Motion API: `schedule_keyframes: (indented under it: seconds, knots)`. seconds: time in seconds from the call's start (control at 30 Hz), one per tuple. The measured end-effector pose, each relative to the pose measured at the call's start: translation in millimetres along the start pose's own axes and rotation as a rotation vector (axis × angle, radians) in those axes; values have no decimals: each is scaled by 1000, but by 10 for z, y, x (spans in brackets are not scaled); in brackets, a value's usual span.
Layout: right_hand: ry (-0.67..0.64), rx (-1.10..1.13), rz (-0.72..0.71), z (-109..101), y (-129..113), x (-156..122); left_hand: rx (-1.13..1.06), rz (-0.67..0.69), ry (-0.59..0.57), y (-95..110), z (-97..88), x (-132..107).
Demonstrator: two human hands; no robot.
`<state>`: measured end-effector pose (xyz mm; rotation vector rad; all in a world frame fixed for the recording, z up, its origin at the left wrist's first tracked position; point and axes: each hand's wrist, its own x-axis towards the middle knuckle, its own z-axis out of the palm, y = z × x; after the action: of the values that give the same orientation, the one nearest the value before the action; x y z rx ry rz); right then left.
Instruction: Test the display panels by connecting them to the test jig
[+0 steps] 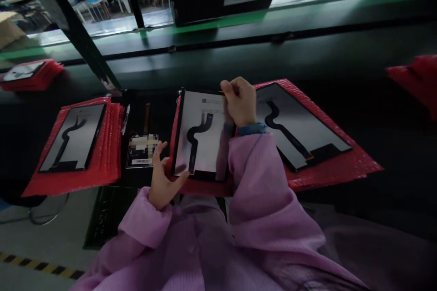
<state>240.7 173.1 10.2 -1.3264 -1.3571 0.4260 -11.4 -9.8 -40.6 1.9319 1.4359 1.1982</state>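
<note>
In front of me lies an LCD display panel (218, 145), its pale back facing up and a black flex cable (193, 138) curving down it. My left hand (164, 184) is at the panel's lower left corner, fingers spread, with the thumb touching the bottom edge. At the upper right corner my right hand (242, 102) is closed in a pinch. A thin orange bit shows beside its fingertips; what they hold is too small to name. Red bubble wrap (205, 186) shows under the panel. Left of it lies a small circuit board (131, 157).
Another panel (300, 122) lies on red bubble wrap to the right. A further panel (80, 125) tops a red stack at left, with a white pen (126, 119) beside it. Beyond runs a green-edged conveyor belt (205, 66). Black trays (198, 2) and people in blue are behind.
</note>
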Motion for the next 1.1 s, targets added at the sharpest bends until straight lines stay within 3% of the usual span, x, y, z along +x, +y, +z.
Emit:
schedule_keyframes:
  seconds: [0.1,0.2,0.3,0.37,0.43,0.5,0.57,0.63,0.7,0.8,0.87,1.0,1.1]
  knots:
    - [38,90,36,26,-40,-54,-155,-125,-19,151,-7,22]
    - [35,183,56,118,-105,-128,-90,-129,-83,314,-88,40]
    - [44,392,132,214,-195,-217,-1,-80,52,400,-401,58]
    - [-17,508,203,269,-246,-279,-1,-108,164,411,-786,73]
    - [-119,541,245,314,-288,-340,-109,-288,232,393,-1287,97]
    - [-213,495,255,359,-332,-407,-173,-415,334,331,-1834,139]
    - [-306,408,238,415,-399,-494,-130,-433,425,210,-2334,200]
    - [-401,338,201,489,-509,-620,-43,-516,396,32,-2713,267]
    - [-494,318,158,569,-673,-797,-3,-633,316,-165,-2944,324]
    - [-651,317,72,614,-1012,-1141,8,-713,202,-398,-3070,370]
    - [-746,315,-46,534,-1261,-1401,154,-694,218,-470,-3084,369]
    - [-648,260,-349,112,-1547,-1956,564,-498,475,-438,-3052,233]
    - [-546,205,-363,-245,-1390,-2301,549,-340,587,-388,-2942,-12]
